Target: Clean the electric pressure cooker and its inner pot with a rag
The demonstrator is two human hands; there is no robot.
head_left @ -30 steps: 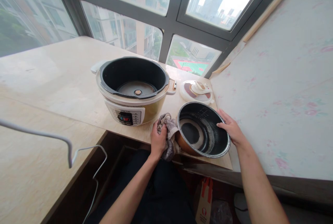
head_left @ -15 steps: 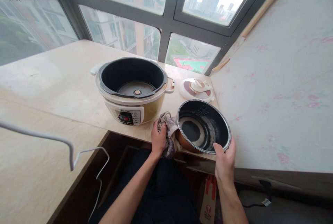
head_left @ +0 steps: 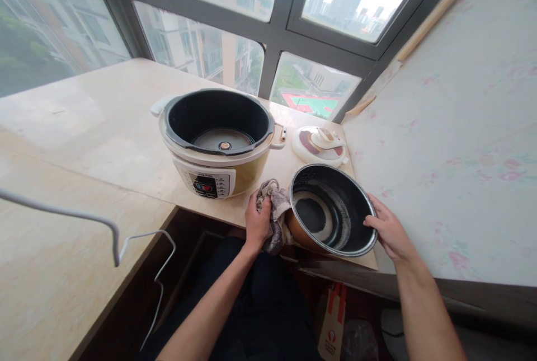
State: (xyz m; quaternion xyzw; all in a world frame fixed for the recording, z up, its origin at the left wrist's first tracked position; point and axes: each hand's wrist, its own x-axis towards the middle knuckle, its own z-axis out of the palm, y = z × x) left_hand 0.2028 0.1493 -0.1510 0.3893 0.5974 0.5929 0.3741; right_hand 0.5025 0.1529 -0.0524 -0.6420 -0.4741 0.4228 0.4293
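My left hand (head_left: 257,222) is closed around a crumpled, patterned cleaning cloth (head_left: 277,210), which presses against the outer left side of a cooker's inner pot (head_left: 352,210). The pot is tilted toward me, dark inside with pale worn rings, and brownish outside. At its right rim, my right hand (head_left: 388,229) grips with the thumb inside and the fingers behind the wall. To the left stands an electric pressure cooker (head_left: 205,176), uncovered, its dark cavity showing a round sensor at the bottom. Its white and brown lid (head_left: 321,145) lies behind the pot.
The pale stone ledge (head_left: 96,126) ends at a front edge near my legs. Windows (head_left: 201,42) rise behind it, and a floral-papered wall (head_left: 470,170) bounds the right. A white cable (head_left: 96,216) crosses at left. A paper bag (head_left: 332,327) stands below.
My right hand has shifted from the pot's lower right rim up to its right side. The pot has turned slightly. My left hand keeps the cloth against it.
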